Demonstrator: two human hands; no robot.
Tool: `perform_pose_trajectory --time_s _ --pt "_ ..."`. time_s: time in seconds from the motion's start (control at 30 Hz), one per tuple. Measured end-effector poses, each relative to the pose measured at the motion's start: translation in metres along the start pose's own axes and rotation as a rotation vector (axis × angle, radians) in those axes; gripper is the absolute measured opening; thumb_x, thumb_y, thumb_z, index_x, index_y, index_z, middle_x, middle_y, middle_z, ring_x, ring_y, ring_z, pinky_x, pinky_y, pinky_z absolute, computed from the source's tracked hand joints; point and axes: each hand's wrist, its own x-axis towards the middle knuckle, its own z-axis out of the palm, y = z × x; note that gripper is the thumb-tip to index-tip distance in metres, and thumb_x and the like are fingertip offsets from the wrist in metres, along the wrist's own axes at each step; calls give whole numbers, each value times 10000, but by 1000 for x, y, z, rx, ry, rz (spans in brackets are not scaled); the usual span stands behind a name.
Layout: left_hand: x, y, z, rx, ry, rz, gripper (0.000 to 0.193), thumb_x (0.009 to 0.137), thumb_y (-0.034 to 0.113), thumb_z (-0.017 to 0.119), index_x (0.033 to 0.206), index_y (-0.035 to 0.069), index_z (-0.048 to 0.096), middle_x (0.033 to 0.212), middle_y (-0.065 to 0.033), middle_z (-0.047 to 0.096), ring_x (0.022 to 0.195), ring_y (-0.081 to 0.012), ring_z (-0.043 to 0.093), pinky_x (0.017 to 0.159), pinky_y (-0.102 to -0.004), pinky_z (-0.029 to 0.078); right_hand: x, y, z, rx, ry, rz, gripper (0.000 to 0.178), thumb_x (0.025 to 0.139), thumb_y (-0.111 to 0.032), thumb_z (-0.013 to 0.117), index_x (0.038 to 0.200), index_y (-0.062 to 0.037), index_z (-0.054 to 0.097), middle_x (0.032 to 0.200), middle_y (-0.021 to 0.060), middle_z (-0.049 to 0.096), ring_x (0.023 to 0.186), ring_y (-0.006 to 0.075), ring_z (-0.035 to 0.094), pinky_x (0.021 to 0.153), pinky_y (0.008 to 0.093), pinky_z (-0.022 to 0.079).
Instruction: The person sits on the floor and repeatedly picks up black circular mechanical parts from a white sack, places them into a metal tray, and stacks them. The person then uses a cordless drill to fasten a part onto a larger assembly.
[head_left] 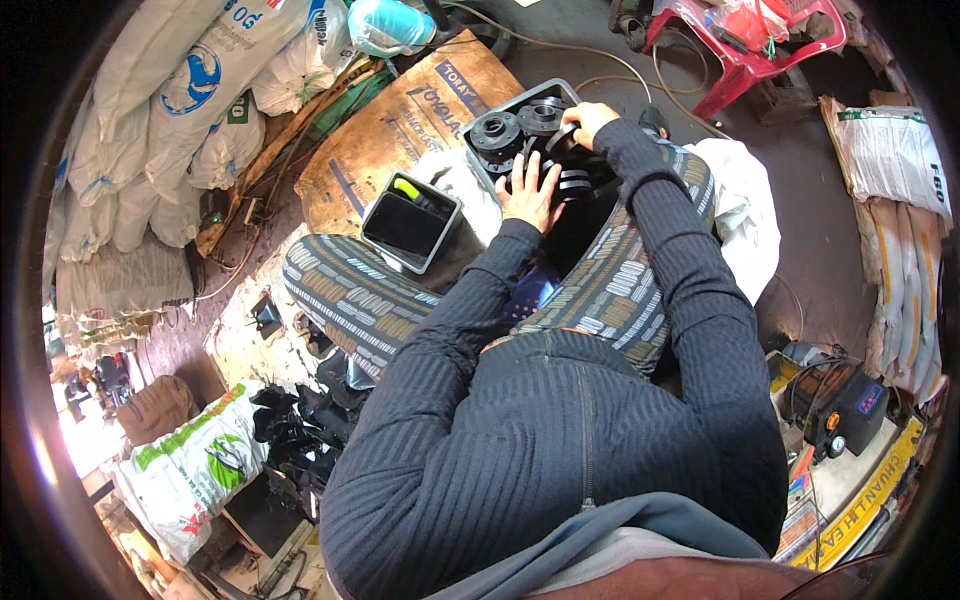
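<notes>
Tray sits nearest, just left of the bin, a yellow-green handle showing inside it; now here's the left hand, fingers spread, unclenched, over black wheels in the bin! Right hand curls at the bin's right side, seemingly grasping a black disc, its fingertips partly hidden. Handling the round pieces looks like the step in hand, and the next move probably calls for a firm right grip with the left steadying the neighbours. Left of the bin, cardboard carries dark bands of lettering; farther left, a white sack flashes a round blue emblem and blue print
</notes>
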Motion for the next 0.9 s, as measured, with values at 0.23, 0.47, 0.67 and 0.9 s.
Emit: perform_pose_trajectory --time_s 0.23,0.47,0.67,0.9 --pt "3 2 1 -162 55 -10 783 650 433 727 1332 275 378 1459 -92 230 1346 -282 167 968 -486 169 -8 -2 12 81 229 45 419 712 -150 645 1122 -218 599 1188 139 530 1114 304 516 965 405 410" --pt "5 6 -21 -102 -36 115 911 602 407 768 1385 293 317 1488 -164 135 1362 -337 128 967 -497 193 -150 49 -67 684 1180 9 151 860 -48 556 987 -38 637 963 64 644 915 134 598 824 274 467" --pt "14 44 -44 -901 226 -35 700 746 215 696 1329 21 361 1355 -222 375 1234 -377 376 1001 -426 307 -234 253 141 1026 926 728 104 811 -108 518 798 -48 602 793 56 628 733 181 587 677 308 471" --pt "46 141 -125 -613 38 508 525 730 96 660 1221 25 488 1254 -145 517 1218 -327 418 1007 -405 264 -207 234 181 193 420 1149 323 849 -227 446 1133 -150 579 1076 126 596 1020 268 558 881 336 448"
